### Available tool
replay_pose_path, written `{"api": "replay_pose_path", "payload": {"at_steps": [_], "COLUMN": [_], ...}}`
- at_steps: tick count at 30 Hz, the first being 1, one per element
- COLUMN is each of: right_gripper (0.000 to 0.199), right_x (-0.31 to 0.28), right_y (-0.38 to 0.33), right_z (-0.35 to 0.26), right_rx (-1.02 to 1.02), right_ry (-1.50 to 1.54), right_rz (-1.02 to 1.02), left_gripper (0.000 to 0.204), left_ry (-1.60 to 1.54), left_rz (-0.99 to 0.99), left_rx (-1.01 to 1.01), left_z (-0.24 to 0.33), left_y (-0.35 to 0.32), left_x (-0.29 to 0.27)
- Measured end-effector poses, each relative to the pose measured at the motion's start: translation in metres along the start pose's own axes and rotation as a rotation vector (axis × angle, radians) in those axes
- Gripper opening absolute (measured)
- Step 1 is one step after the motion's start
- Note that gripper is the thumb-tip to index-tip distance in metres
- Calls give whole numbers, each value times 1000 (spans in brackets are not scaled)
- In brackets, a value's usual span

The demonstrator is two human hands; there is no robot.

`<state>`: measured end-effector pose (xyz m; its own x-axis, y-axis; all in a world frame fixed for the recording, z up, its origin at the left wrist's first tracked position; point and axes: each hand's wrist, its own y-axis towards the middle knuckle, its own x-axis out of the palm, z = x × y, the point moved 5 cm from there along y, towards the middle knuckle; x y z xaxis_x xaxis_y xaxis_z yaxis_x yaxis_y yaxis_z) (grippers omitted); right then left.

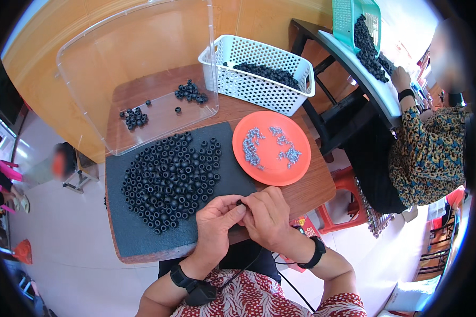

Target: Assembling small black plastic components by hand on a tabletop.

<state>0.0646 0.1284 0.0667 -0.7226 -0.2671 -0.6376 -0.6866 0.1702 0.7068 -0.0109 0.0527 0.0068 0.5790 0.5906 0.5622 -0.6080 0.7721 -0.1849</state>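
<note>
Both hands meet over the near edge of the table. My left hand (218,227) pinches a small black hollow piece (240,202) between thumb and fingers. Pressed against the same piece are the curled fingers of my right hand (267,217); whether they also hold something small is hidden. Left of the hands, many similar black hollow pieces (169,179) are spread on a dark grey mat (127,240). Beyond my right hand stands an orange-red plate (269,171) with two loose groups of tiny silvery parts (252,150).
A clear plastic bin (143,145) lies on its side at the back left with several black pieces in it. Behind the plate stands a white perforated basket (254,92) of black pieces. At right, another person (428,153) works at a table beside a tipped green basket (344,21).
</note>
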Motion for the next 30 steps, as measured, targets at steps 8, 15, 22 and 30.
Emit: {"api": "replay_pose_path", "payload": {"at_steps": [8,15,22,30], "right_gripper": [23,15,18,7], "right_x": [-14,-1,3,-23], "right_y": [-11,-36,-44,-13], "right_z": [1,31,25,59], "right_rx": [169,958,1201,564], "right_ry": [232,856,1198,218], "right_rz": [6,-59,-27,-35], "left_gripper": [19,22,20,19], "left_ry": [663,1031,660,309], "left_rz": [-22,-170,-178,-145], "left_rx": [347,736,407,91], "left_z": [18,40,24,1], "left_y": [-5,-10,-5,3], "left_x": [1,31,12,1]}}
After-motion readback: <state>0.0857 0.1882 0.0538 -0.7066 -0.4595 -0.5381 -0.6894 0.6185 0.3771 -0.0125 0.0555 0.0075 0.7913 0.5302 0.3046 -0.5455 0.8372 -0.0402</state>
